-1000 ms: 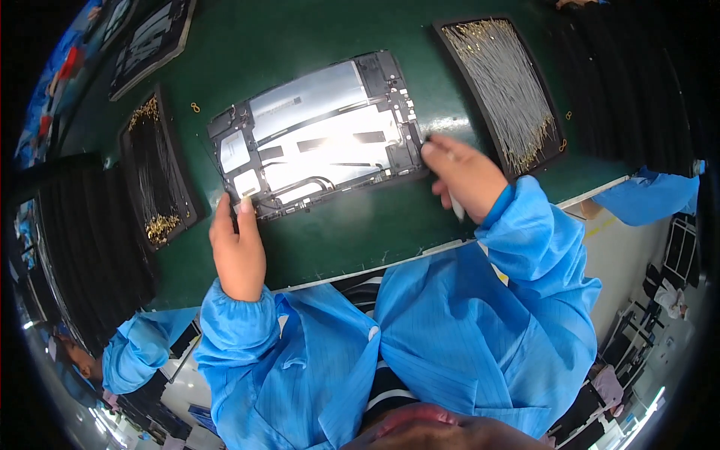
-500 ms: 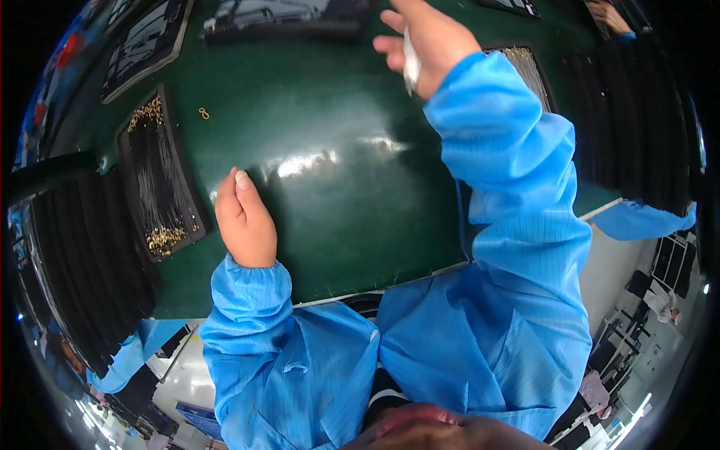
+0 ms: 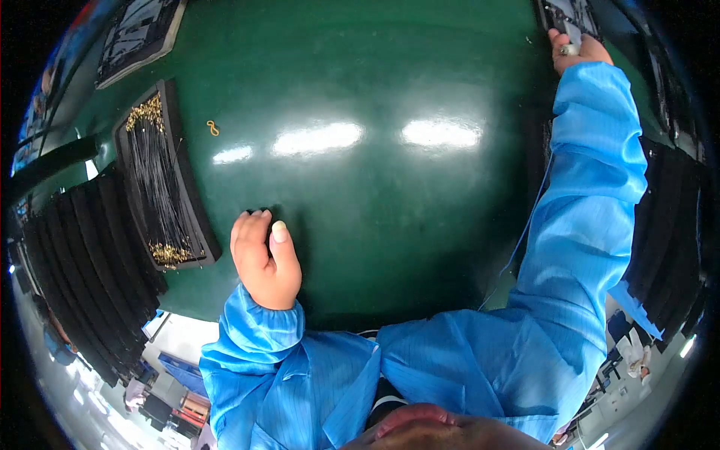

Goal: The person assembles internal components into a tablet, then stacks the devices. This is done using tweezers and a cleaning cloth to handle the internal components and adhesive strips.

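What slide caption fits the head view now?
Right hand stretched to a dark-framed device at upper right; left hand near a tray of black cables on a green tabletop.

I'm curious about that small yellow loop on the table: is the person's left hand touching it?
Apart. The head view plainly shows green tabletop between the left hand and the yellow loop.

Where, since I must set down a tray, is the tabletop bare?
Widest bare patch: the green tabletop between the left hand and right sleeve. Crowded: far left, with the cable tray and black stack; upper right, around the right hand and dark-framed panel.
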`<state>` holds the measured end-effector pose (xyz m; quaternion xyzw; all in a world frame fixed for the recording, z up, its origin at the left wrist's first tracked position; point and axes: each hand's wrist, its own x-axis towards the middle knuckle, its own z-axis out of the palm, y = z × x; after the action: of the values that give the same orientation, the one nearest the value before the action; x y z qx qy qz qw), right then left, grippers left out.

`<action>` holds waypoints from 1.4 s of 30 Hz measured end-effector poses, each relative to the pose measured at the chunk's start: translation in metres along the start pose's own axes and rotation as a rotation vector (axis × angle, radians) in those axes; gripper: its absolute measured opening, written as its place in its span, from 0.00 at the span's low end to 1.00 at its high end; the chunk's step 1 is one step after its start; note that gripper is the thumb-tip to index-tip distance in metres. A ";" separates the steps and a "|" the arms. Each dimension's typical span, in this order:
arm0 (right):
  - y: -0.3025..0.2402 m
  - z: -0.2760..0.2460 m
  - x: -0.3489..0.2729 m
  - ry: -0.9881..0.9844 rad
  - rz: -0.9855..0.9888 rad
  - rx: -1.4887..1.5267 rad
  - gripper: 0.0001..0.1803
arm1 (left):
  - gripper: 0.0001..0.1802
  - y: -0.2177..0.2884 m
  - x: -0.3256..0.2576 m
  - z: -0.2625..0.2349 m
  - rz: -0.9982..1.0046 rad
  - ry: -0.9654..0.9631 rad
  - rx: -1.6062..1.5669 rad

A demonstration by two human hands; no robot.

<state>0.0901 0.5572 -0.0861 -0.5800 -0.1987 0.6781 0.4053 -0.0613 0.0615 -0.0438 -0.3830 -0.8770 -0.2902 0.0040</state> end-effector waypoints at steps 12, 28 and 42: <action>0.061 0.062 -0.133 -0.535 0.198 0.050 0.17 | 0.09 0.002 0.000 0.000 -0.031 0.005 -0.013; 0.193 -0.089 -0.394 -1.474 0.063 -1.073 0.24 | 0.17 0.037 -0.026 -0.046 -0.602 -0.396 -1.545; 0.213 -0.095 -0.396 -1.632 -0.046 -1.276 0.20 | 0.18 -0.022 0.048 -0.021 -0.095 -0.051 -0.371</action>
<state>0.1120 0.1027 -0.0194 -0.0469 -0.7463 0.6255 -0.2226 -0.1147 0.0709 -0.0262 -0.3425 -0.8255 -0.4367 -0.1028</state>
